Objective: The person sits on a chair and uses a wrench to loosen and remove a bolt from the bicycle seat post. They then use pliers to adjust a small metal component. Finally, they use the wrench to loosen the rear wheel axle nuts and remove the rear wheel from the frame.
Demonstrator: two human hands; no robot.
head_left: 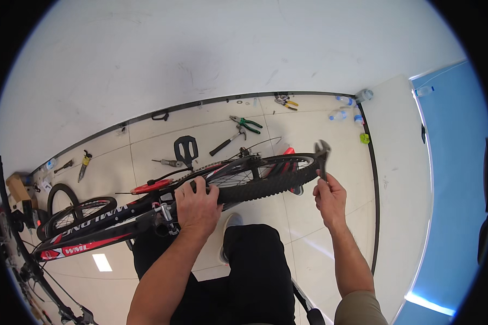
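A black and red bicycle frame [135, 211] lies across in front of me, tipped on its side. My left hand [197, 207] is closed over the frame where it meets the rear wheel, with the thumb beside the knobby black tire [268, 187]. What its fingertips touch is partly hidden. At the wheel's right end, my right hand [331, 199] grips the handle of an adjustable wrench [322, 153], jaws pointing up and away. The wrench head is right by the tire's edge; I cannot tell if they touch. A black pedal [186, 150] sticks up beyond the red chainring guard [151, 187].
Green-handled pliers [245, 123], a hammer [226, 142], a screwdriver [167, 162] and yellow-handled pliers [286, 103] lie on the tiled floor beyond the bicycle. A loose front wheel [77, 214] rests at the left. Plastic bottles [338, 115] stand by the right corner wall.
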